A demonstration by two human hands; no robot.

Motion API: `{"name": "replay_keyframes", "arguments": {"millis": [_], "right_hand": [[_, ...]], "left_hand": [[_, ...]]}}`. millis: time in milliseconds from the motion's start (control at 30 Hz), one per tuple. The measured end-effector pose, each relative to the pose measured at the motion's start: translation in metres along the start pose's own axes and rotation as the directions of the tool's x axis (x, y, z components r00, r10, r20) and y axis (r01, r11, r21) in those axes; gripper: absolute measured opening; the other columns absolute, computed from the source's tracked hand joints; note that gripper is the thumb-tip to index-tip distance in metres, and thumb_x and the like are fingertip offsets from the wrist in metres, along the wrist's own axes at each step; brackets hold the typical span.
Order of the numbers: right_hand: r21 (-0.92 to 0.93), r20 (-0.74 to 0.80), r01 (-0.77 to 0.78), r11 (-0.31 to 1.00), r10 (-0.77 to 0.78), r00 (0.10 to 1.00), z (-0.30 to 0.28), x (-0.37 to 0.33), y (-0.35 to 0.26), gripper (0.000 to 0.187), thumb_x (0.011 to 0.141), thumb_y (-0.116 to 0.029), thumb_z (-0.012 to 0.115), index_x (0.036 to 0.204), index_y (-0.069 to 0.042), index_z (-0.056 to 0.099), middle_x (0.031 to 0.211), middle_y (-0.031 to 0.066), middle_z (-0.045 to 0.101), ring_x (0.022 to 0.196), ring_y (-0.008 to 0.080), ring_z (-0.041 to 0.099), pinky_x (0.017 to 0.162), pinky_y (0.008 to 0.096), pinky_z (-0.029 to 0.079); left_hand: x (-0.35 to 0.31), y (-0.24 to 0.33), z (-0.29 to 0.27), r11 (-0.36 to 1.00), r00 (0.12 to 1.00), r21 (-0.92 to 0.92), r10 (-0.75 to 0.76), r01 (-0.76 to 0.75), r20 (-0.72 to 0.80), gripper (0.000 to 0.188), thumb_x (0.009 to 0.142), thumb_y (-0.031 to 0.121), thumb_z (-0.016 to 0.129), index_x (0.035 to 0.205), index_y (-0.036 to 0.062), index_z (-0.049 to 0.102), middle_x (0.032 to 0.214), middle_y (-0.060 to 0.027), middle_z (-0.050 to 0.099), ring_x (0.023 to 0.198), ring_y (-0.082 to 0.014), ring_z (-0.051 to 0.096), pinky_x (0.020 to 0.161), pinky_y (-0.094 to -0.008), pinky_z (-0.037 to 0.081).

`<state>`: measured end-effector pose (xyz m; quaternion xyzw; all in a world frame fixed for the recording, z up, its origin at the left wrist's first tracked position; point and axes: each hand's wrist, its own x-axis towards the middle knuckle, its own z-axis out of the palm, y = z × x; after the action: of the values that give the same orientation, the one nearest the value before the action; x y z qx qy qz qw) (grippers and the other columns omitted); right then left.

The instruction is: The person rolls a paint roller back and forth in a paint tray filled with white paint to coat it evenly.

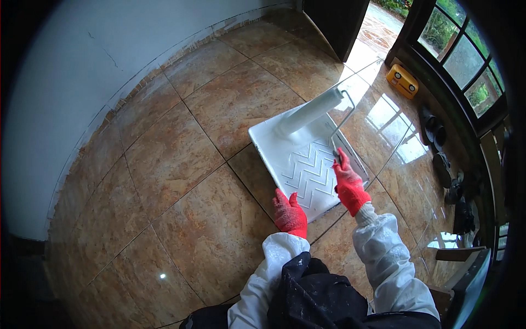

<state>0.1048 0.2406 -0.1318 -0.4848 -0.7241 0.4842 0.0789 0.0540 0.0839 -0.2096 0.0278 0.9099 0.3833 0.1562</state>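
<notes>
A white paint tray with raised zigzag ridges lies on the tiled floor in front of me, white paint coating its inside. My right hand, in a red glove, is closed round the handle of a paint roller. The roller's white sleeve slants over the tray's far end, its lower end at the paint and its other end raised. A thin wire frame joins sleeve and handle. At the near left edge of the tray, my left hand, also red-gloved, grips the rim with the thumb on the tray's side.
A pale wall with a rough lower edge curves along the left. The dark door stands open at the back. Near the window frame sit a yellow box and several dark shoes. A chair-like wooden piece is at lower right.
</notes>
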Motion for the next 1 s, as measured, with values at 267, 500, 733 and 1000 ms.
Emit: {"name": "replay_keyframes", "arguments": {"millis": [267,500,733,1000], "right_hand": [[-0.094,0.137,-0.035,0.995,0.048,0.989,0.004,-0.044,-0.008,0.052,0.098,-0.032,0.047,0.147,-0.031,0.029,0.074,0.0073,0.056,0.047,0.0156,0.052,0.047,0.0322,0.046],[-0.071,0.020,-0.023,0.997,0.024,1.000,-0.025,-0.036,0.009,0.053,0.099,-0.031,0.046,0.148,-0.033,0.026,0.084,0.0095,0.063,0.050,0.0170,0.056,0.050,0.0319,0.049],[-0.011,-0.042,-0.047,0.999,0.046,0.998,-0.023,-0.010,-0.009,0.056,0.099,-0.032,0.046,0.150,-0.030,0.023,0.090,0.0094,0.064,0.050,0.0173,0.057,0.050,0.0320,0.049],[-0.005,0.147,-0.040,0.999,0.040,0.988,0.014,-0.029,-0.008,0.055,0.098,-0.032,0.047,0.149,-0.031,0.028,0.071,0.0029,0.052,0.044,0.0130,0.047,0.043,0.0299,0.043]], "left_hand": [[0.002,-0.007,0.006,0.998,0.996,0.055,0.031,-0.027,-0.081,0.061,0.096,0.049,0.047,0.139,0.0065,0.040,0.129,-0.0277,0.050,0.111,-0.0433,0.056,0.086,-0.0482,0.050],[0.001,-0.002,-0.001,0.999,0.999,0.036,-0.016,0.017,-0.043,0.063,0.096,0.050,0.047,0.140,0.0059,0.039,0.132,-0.0302,0.049,0.115,-0.0442,0.054,0.091,-0.0477,0.049],[0.000,-0.005,0.001,0.999,0.995,0.006,0.052,-0.052,-0.084,0.060,0.095,0.047,0.049,0.138,0.0054,0.040,0.127,-0.0271,0.051,0.110,-0.0423,0.057,0.085,-0.0477,0.050],[0.005,-0.021,0.017,0.985,0.961,0.138,0.135,-0.104,-0.240,0.056,0.095,0.045,0.050,0.134,0.0064,0.043,0.121,-0.0225,0.055,0.100,-0.0402,0.062,0.076,-0.0475,0.053]]}}
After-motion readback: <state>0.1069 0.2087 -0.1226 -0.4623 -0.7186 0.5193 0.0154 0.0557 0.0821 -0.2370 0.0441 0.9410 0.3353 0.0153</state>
